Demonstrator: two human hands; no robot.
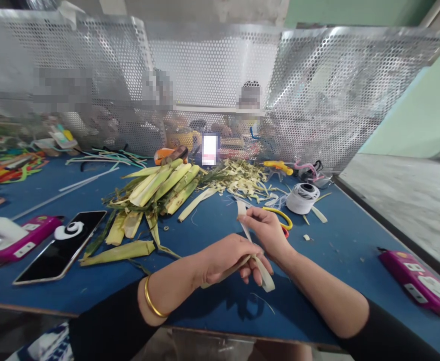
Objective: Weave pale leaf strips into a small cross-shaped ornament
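A pale strip of corn husk [264,276] is stretched between my two hands above the blue table. My left hand [231,253], with a gold bangle at the wrist, is closed on it, and the strip's loop hangs below the fingers. A little farther off, my right hand [267,228] pinches the strip's upper end between thumb and fingers. Behind my right hand lie scissors [285,218] with yellow and red handles, partly hidden. A heap of green-yellow corn husks [163,185] is ahead to the left, with husk scraps [242,178] beside it.
A spool of white thread [303,199] stands right of the scissors. Behind it lies a yellow-handled tool [278,167]. A phone [60,245] and a purple box [24,238] are left, another purple box [419,281] right. A perforated metal screen [212,65] borders the far edge.
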